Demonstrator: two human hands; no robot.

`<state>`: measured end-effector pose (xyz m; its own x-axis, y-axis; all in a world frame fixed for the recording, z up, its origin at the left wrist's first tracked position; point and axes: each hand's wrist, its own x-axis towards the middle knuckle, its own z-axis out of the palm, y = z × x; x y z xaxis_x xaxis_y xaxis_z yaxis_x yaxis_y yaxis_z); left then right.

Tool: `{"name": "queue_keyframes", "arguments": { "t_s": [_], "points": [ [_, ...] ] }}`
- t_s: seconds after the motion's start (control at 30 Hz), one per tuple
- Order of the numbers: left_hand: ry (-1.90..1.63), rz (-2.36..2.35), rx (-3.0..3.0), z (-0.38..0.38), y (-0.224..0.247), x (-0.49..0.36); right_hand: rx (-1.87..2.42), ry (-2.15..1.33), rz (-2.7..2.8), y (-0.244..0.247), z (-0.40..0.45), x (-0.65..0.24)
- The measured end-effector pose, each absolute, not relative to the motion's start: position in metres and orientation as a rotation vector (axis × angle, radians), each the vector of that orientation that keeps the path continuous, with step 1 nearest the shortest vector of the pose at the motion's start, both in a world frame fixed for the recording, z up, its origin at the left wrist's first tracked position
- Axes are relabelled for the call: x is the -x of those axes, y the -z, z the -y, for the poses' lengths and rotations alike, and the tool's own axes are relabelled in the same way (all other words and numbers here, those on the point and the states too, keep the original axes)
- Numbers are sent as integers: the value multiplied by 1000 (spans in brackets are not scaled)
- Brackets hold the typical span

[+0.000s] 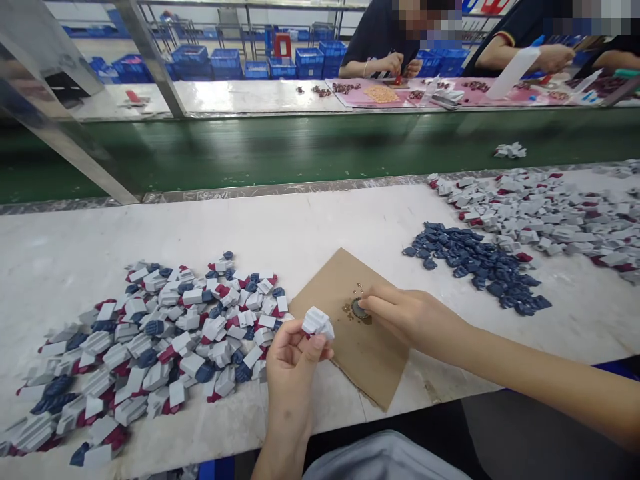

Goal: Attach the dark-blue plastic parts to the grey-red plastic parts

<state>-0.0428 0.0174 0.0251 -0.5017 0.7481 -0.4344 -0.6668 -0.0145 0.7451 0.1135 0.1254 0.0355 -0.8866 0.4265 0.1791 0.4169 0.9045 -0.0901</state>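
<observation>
My left hand [293, 370] pinches a small light-grey plastic part [317, 321] between thumb and fingers, with a bit of dark red at its lower side. It hovers over the left edge of a brown cardboard sheet [373, 367]. On this sheet sits a small dark round cap [359, 308] with a ridged rim, ringed by wet-looking brown spots. The fingers of my right hand [400, 310] are closed together at the cap's right edge. Whatever lies between those fingertips is hidden.
Left lies a spread-out heap of grey, red and blue assembled parts [183, 340]. To the right are a pile of dark blue pieces [477, 263] and a grey-and-red heap [550, 210]. Beyond the table runs a green conveyor belt [300, 147]; people work across it.
</observation>
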Motion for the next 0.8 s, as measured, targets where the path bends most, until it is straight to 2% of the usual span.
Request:
{"name": "queue_keyframes", "arguments": {
  "t_s": [0.1, 0.3, 0.4, 0.8],
  "points": [
    [-1688, -1204, -36, -17, -31, 38, 641, -227, 2780, -39, -125, -112],
    [-1653, -1177, -79, -16, -37, 25, 876, -899, 2305, -78, -111, -106],
    [-1648, -1136, -110, -17, -39, 20, 855, -1077, 2203, -90, -102, -103],
    [-1696, -1124, -273, -17, -42, 16, 756, -986, 2242, -93, -98, -106]
  ]
}}
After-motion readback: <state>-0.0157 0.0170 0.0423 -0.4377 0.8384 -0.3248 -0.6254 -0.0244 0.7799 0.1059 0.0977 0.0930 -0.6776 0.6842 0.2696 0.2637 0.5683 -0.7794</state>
